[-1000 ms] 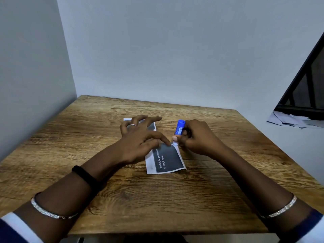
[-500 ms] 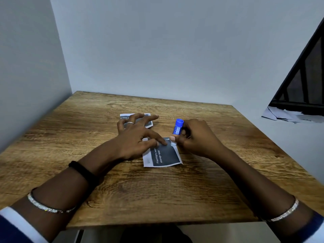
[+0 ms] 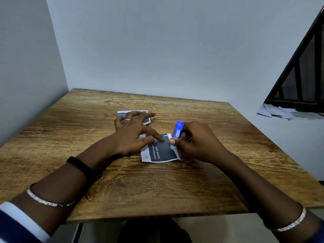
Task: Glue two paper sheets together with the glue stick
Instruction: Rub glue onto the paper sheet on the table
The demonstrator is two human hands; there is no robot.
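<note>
A small paper sheet (image 3: 163, 153) with a dark printed panel and white text lies flat mid-table. My left hand (image 3: 135, 135) rests spread on it, index fingertip pressing its upper part. A second printed paper sheet (image 3: 147, 120) lies farther back, mostly hidden under my left fingers. My right hand (image 3: 198, 142) grips a blue glue stick (image 3: 178, 131), tilted, its lower tip touching the near sheet's right edge. The stick's blue end points up and away from me.
The wooden table (image 3: 157, 186) fills the view, set into a corner of pale walls at left and back. At the far right a dark railing (image 3: 301, 81) stands over a ledge with several loose papers (image 3: 284, 113).
The glue stick has slid a little down along the sheet's right edge. My left hand keeps pressing the sheet. The camera view has shifted slightly.
</note>
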